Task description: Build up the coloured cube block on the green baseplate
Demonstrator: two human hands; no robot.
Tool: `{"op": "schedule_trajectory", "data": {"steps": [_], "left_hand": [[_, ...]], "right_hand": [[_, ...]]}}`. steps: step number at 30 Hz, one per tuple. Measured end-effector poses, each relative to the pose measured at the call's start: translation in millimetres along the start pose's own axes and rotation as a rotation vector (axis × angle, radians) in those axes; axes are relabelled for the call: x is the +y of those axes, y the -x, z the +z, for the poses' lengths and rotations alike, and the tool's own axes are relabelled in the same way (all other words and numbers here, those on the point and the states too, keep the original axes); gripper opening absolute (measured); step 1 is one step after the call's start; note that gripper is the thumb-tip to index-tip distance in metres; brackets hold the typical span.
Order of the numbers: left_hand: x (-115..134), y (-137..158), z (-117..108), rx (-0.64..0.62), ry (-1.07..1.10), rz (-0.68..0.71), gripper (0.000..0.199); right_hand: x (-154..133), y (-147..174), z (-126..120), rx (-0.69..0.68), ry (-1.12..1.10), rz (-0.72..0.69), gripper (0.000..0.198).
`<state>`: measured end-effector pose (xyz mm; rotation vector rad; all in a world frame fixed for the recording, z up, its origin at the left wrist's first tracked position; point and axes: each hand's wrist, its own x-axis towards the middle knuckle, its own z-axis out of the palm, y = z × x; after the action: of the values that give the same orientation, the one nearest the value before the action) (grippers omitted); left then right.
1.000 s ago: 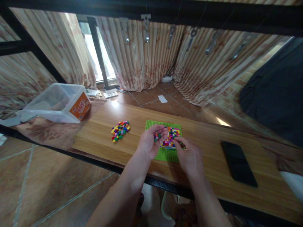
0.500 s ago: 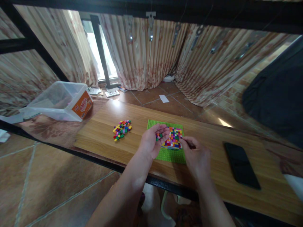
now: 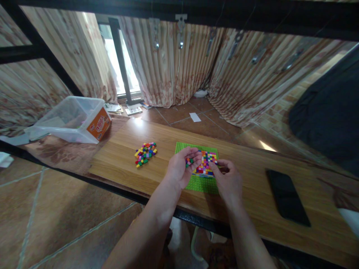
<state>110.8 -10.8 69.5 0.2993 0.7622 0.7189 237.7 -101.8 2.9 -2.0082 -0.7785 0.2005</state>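
Observation:
My left hand point(image 3: 182, 166) is cupped, palm up, with several small loose toy bricks point(image 3: 189, 162) lying in it. Beside its fingertips a multicoloured block of toy bricks point(image 3: 206, 169) stands on a green baseplate point(image 3: 202, 185); the left fingers hide part of both. At the block's right edge is my right hand point(image 3: 228, 179), its thumb over the top and its index finger curled close to it. Whatever lies between these fingertips is too small to make out. A loose pile of coloured toy bricks point(image 3: 146, 154) lies to the left on the wooden board.
A black phone point(image 3: 288, 197) lies on the right of the wooden board point(image 3: 117, 160). At the far left stands a clear plastic box point(image 3: 70, 119) with an orange label. A dark frame bar point(image 3: 179, 11) with hanging clips crosses the top. Curtains hang behind.
My right hand has shifted slightly left, its thumb now over the block's top instead of beside its right edge. My left hand keeps its cupped pose with the toy bricks.

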Motion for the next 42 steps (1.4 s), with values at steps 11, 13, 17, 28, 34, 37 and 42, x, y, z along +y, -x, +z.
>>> {"op": "schedule_trajectory", "data": {"steps": [11, 13, 17, 28, 34, 37, 42], "left_hand": [[-1, 4, 2, -0.049, -0.01, -0.024, 0.033], [-2, 6, 3, -0.089, -0.021, -0.044, 0.038], [-4, 6, 3, -0.139, -0.037, -0.065, 0.042], [-10, 5, 5, -0.23, -0.067, -0.133, 0.046], [-12, 8, 7, -0.222, -0.065, -0.159, 0.048], [-12, 8, 7, -0.228, -0.046, -0.161, 0.045], [-7, 5, 6, -0.125, -0.039, -0.099, 0.04]], "right_hand": [[4, 2, 5, -0.059, -0.078, -0.049, 0.049], [5, 2, 5, -0.081, -0.095, -0.028, 0.05], [1, 0, -2, 0.01, -0.132, -0.055, 0.048], [-29, 14, -15, -0.243, -0.167, -0.507, 0.018], [-26, 13, -12, -0.187, -0.128, -0.508, 0.019], [-26, 11, -15, -0.16, -0.141, -0.457, 0.019], [-15, 1, -29, -0.058, -0.167, -0.357, 0.021]]}}
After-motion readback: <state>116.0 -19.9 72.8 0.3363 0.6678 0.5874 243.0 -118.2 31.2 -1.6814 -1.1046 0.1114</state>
